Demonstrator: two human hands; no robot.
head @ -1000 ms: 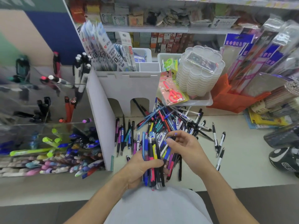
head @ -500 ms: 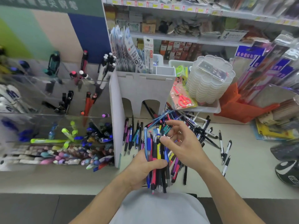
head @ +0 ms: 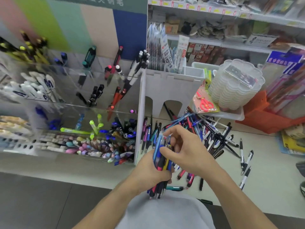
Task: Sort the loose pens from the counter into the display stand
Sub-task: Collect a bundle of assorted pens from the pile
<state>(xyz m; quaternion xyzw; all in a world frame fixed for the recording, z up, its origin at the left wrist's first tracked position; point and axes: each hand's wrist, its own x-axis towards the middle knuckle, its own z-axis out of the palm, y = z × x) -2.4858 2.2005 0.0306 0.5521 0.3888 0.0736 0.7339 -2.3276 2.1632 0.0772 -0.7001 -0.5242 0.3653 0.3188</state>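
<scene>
left hand [head: 152, 171] is gripping pen bundle [head: 162, 160] upright, gathering for display stand [head: 74, 113]; right hand [head: 184, 151] fingers are curling, pinching bundle top to align.

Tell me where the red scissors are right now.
In the head view, the red scissors lie in their packet right of the white castle-shaped stand, leaning against the stack of clear scalloped containers, behind the loose pens on the counter.

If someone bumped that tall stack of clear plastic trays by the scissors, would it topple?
Possibly. The stack of clear trays stands tall for its footprint and looks thin and light, so a sideways bump could probably tip or shift it. It sits in a shallow white bin, whose low rim may catch only the bottom trays. The nested scalloped shapes likely resist sliding apart.
</scene>
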